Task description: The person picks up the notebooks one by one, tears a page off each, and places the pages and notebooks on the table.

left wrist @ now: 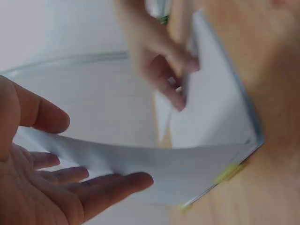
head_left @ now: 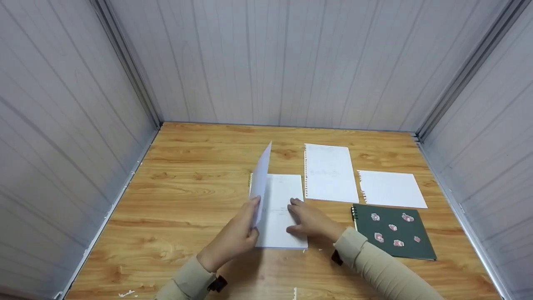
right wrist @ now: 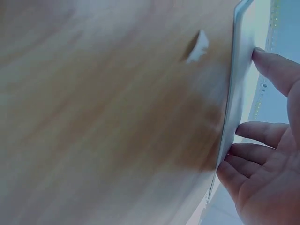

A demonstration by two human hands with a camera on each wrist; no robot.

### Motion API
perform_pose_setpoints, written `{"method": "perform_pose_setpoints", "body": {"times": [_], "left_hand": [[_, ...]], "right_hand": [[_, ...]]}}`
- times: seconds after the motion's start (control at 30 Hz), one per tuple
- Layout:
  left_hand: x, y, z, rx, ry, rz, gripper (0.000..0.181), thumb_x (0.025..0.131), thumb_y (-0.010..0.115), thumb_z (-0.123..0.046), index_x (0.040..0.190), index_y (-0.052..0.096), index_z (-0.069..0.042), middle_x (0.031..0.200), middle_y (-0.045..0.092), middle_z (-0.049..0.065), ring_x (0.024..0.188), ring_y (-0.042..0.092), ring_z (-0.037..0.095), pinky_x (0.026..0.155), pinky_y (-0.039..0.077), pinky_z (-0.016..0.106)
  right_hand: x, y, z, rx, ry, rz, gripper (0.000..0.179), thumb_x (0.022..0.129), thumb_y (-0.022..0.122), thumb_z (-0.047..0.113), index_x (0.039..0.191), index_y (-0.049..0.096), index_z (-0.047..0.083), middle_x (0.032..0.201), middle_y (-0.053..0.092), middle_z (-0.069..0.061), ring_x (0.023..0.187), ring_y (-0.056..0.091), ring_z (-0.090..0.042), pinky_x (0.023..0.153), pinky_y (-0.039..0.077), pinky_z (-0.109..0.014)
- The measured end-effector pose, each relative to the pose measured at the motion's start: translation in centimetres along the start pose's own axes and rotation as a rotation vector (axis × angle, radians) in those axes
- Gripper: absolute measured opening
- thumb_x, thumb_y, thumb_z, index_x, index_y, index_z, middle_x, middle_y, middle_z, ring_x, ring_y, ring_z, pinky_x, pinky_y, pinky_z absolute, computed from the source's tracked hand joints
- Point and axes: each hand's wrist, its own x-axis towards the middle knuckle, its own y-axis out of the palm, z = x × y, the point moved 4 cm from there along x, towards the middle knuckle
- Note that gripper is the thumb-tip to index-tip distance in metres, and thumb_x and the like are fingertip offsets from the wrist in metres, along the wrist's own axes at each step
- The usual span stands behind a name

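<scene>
A spiral notebook point(head_left: 277, 235) lies open on the wooden table, its white pages facing up and the yellow binding along its left side. Between thumb and fingers, my left hand point(head_left: 233, 235) holds a raised sheet point(head_left: 262, 179), which stands almost upright over the binding. The left wrist view shows this sheet point(left wrist: 154, 164) bending slightly, thumb on one face and fingers on the other. Fingers spread, my right hand point(head_left: 314, 221) rests on the right edge of the flat pages. Its fingertips point(right wrist: 227, 171) touch the notebook's edge in the right wrist view.
Two loose white sheets with torn, perforated edges, a tall one point(head_left: 331, 173) and a wide one point(head_left: 393, 189), lie right of the notebook. Nearer sits a dark green spiral notebook point(head_left: 410, 227) with pink stickers. Paper scraps point(head_left: 127, 293) dot the front. Panel walls point(head_left: 266, 62) enclose the table.
</scene>
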Motion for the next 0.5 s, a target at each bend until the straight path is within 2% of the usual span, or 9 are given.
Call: {"method": "perform_pose_setpoints", "body": {"times": [0.03,0.13,0.2,0.27,0.33,0.4,0.5], "left_hand": [[0.1,0.7,0.1,0.073,0.011,0.007,0.078,0.092,0.055,0.009,0.166,0.027,0.011,0.165,0.038,0.038,0.151,0.045,0.05,0.123,0.044,0.06],[0.4,2.7,0.4,0.237,-0.025,0.054,0.075,0.096,0.054,0.004,0.166,0.029,0.009,0.164,0.039,0.038,0.15,0.048,0.052,0.123,0.044,0.059],[0.6,3.7,0.5,0.334,-0.044,0.078,0.073,0.098,0.054,0.002,0.166,0.03,0.008,0.162,0.041,0.039,0.145,0.052,0.055,0.118,0.05,0.061],[0.8,4.6,0.5,0.413,-0.063,0.101,0.07,0.101,0.054,-0.001,0.167,0.03,0.006,0.162,0.042,0.039,0.141,0.054,0.058,0.113,0.053,0.063],[1.1,5.5,0.4,0.496,-0.063,0.116,0.069,0.102,0.056,-0.004,0.166,0.032,0.004,0.16,0.044,0.039,0.134,0.058,0.062,0.103,0.059,0.065],[1.3,6.3,0.4,0.573,-0.055,0.127,0.068,0.102,0.058,-0.006,0.165,0.035,0.003,0.159,0.047,0.038,0.128,0.061,0.064,0.09,0.064,0.065],[1.7,7.5,0.5,0.697,-0.029,0.12,0.067,0.1,0.064,-0.013,0.162,0.043,0.001,0.155,0.054,0.035,0.12,0.067,0.06,0.072,0.068,0.059]], "right_hand": [[0.0,0.0,-0.1,0.018,0.007,-0.007,0.075,0.095,0.084,0.032,0.151,0.056,-0.009,0.166,0.044,-0.032,0.158,0.041,-0.047,0.132,0.033,-0.057],[0.0,0.0,-0.4,0.084,0.024,-0.023,0.068,0.098,0.082,0.028,0.15,0.058,-0.008,0.165,0.046,-0.03,0.157,0.043,-0.046,0.132,0.033,-0.057],[0.0,-0.1,-0.7,0.143,0.022,-0.044,0.059,0.1,0.079,0.022,0.148,0.061,-0.007,0.163,0.049,-0.029,0.155,0.045,-0.046,0.131,0.034,-0.059],[0.1,-0.3,-1.1,0.207,-0.002,-0.077,0.048,0.102,0.074,0.015,0.144,0.064,-0.007,0.156,0.058,-0.028,0.148,0.054,-0.046,0.127,0.039,-0.06],[0.1,-0.8,-1.7,0.285,-0.012,-0.137,0.039,0.104,0.068,0.008,0.14,0.067,-0.008,0.147,0.065,-0.028,0.14,0.061,-0.044,0.122,0.046,-0.06],[0.0,-1.3,-2.4,0.347,-0.002,-0.23,0.033,0.105,0.063,0.001,0.136,0.069,-0.01,0.138,0.071,-0.028,0.132,0.067,-0.043,0.116,0.052,-0.059],[-0.5,-2.1,-3.6,0.433,0.071,-0.372,0.031,0.105,0.06,-0.003,0.133,0.07,-0.012,0.133,0.073,-0.029,0.127,0.07,-0.043,0.111,0.056,-0.057]]}}
